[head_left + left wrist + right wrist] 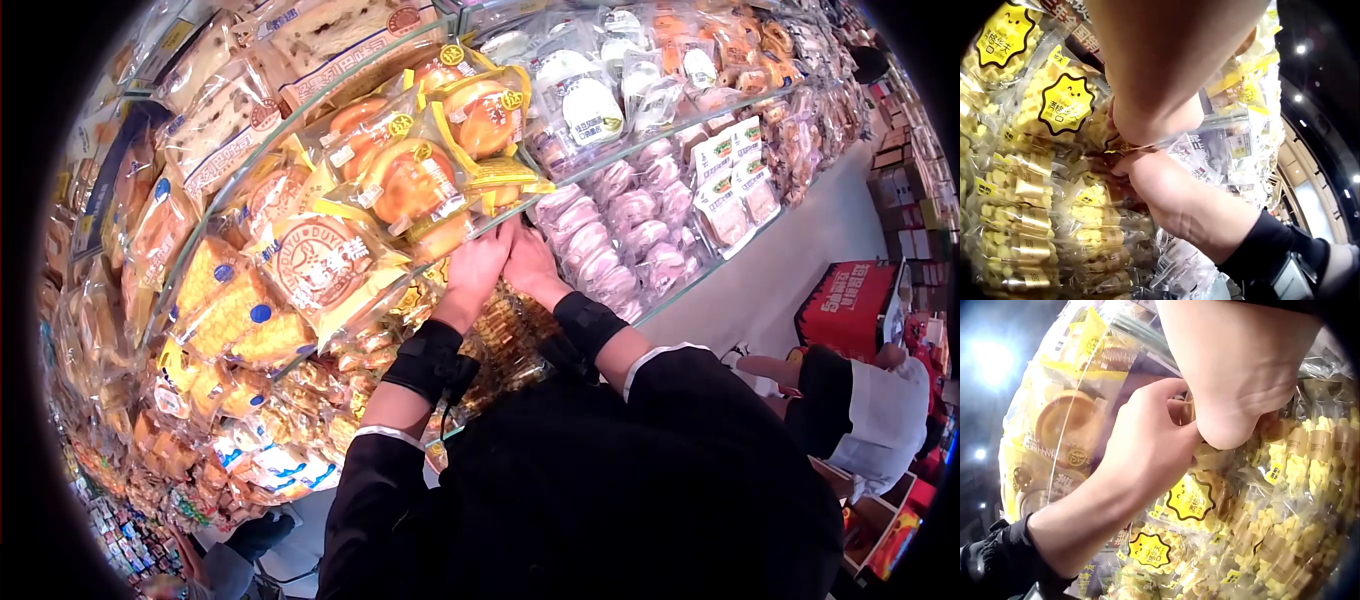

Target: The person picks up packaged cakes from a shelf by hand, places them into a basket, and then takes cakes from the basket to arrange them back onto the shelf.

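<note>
At the shelf divider in the head view, my left hand (478, 270) and right hand (532, 265) meet, fingertips hidden in front. Seen from the left wrist, both hands, left (1157, 119) and right (1169, 187), pinch the edge of a small gold-brown packet (1124, 147), mostly covered by them. The right wrist view has my left hand's (1147, 425) thumb and fingers curled close against my right hand (1232, 419). Clear packets of yellow waffle pieces (1191, 497) with star-shaped labels lie below them.
Yellow-edged bread bags (410, 185) fill the bin beyond the hands, and purple packets (635, 215) stand to the right. A round cake bag (320, 260) lies to the left. Clear dividers (690, 280) edge the bins. A person in white (885, 410) is at the right.
</note>
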A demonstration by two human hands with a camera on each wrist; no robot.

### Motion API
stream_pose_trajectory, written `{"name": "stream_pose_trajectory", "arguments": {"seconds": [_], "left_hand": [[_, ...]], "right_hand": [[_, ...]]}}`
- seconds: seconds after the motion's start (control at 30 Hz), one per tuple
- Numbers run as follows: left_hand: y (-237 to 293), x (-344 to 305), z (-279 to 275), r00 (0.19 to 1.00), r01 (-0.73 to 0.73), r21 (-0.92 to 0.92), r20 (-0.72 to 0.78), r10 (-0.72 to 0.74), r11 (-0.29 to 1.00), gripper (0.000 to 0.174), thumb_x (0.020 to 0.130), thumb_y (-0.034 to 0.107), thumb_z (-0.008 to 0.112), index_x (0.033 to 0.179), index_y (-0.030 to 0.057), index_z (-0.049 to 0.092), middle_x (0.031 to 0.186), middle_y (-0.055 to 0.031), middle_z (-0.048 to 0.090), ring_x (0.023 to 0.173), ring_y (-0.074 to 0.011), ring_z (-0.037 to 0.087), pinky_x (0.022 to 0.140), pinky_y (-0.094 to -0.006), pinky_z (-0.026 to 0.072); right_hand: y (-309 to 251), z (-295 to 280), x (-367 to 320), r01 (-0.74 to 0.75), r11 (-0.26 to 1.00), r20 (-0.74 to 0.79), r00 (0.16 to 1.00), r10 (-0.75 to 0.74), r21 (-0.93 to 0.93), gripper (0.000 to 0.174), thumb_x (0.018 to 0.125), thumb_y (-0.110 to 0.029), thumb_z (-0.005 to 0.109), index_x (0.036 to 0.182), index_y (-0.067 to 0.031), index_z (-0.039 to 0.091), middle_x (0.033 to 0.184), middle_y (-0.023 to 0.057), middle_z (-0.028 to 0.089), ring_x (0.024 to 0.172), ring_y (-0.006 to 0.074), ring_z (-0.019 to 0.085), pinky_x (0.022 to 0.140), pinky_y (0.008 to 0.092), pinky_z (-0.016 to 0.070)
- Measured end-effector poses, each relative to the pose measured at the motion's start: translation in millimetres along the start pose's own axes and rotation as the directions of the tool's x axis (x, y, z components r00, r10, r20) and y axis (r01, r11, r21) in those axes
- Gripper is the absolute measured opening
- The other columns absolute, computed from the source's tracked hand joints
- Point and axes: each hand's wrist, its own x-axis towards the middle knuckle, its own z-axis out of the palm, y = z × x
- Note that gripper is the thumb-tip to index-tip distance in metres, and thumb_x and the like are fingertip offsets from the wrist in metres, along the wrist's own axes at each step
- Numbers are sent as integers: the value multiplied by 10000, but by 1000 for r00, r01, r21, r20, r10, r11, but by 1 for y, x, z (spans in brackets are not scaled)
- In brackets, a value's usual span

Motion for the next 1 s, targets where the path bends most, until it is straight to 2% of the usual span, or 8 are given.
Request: {"name": "stream_pose_trajectory", "arguments": {"seconds": [0.2, 0.33, 0.47, 0.53, 0.73, 0.8, 0.93, 1.0], "left_hand": [[-6, 3, -3, 995, -27, -90, 95, 35, 996, 524, 835, 69, 495, 1351, 146, 437, 1193, -94, 598, 917, -294, 650, 783, -385, 536], [-3, 7, -11, 951, 153, -100, 286, -119, 983, 497, 838, 76, 489, 1328, 158, 466, 1130, -91, 629, 955, -278, 639, 784, -382, 527], [2, 11, 7, 993, 61, -140, 114, -45, 988, 446, 839, 87, 496, 1279, 159, 504, 1049, -91, 651, 882, -276, 653, 734, -379, 532], [4, 14, 5, 998, 49, -45, 51, -46, 998, 398, 837, 96, 504, 1230, 153, 533, 947, -99, 665, 833, -263, 655, 703, -373, 531], [3, 12, 14, 996, 91, -58, -12, -92, 994, 409, 845, 117, 497, 1252, 158, 514, 945, -118, 662, 872, -274, 646, 734, -400, 516], [-1, 9, 17, 994, 111, -75, -8, -112, 991, 407, 865, 141, 477, 1270, 176, 502, 1019, -130, 656, 912, -287, 640, 784, -419, 503], [-12, -12, -7, 982, 161, -323, 151, -117, 933, 462, 834, 29, 506, 1292, 88, 481, 1070, -183, 622, 897, -334, 635, 725, -415, 538], [-16, -43, -25, 982, 67, -572, -108, -155, 818, 424, 825, 2, 560, 1244, 60, 535, 1175, -184, 593, 980, -343, 623, 795, -399, 531]], "right_hand": [[-4, -8, -24, 105, 985, -88, 989, -117, -139, 556, 786, -68, 528, 1299, 77, 369, 1190, 270, 542, 1120, 420, 511, 960, 454, 420], [1, -7, -3, -186, 982, 77, 979, 188, -35, 636, 755, -89, 582, 1337, 42, 361, 1237, 255, 521, 1192, 382, 482, 994, 439, 403], [29, 20, 13, -301, 911, 137, 952, 272, 282, 601, 775, -51, 493, 1360, -11, 367, 1218, 273, 541, 1170, 403, 495, 990, 438, 401], [49, 39, 11, -87, 808, -28, 991, 127, 583, 599, 772, -15, 482, 1358, 6, 358, 1215, 289, 536, 1161, 416, 496, 973, 445, 405], [5, 0, -25, -103, 955, -74, 989, 128, 279, 352, 787, -43, 532, 1126, 42, 492, 1113, 265, 567, 1100, 416, 521, 939, 447, 418], [-5, -15, -38, 426, 845, -224, 833, -506, -323, 350, 769, -78, 574, 1088, 50, 511, 1068, 242, 580, 1074, 396, 535, 917, 432, 442], [3, -22, -22, 489, 826, 94, 871, -483, -281, 294, 770, -81, 568, 1031, 53, 541, 996, 207, 588, 999, 356, 563, 858, 425, 477], [-1, -23, -3, 307, 925, 104, 951, -290, -225, 245, 788, -62, 541, 1019, 11, 573, 945, 217, 618, 924, 381, 600, 790, 470, 501]]}}
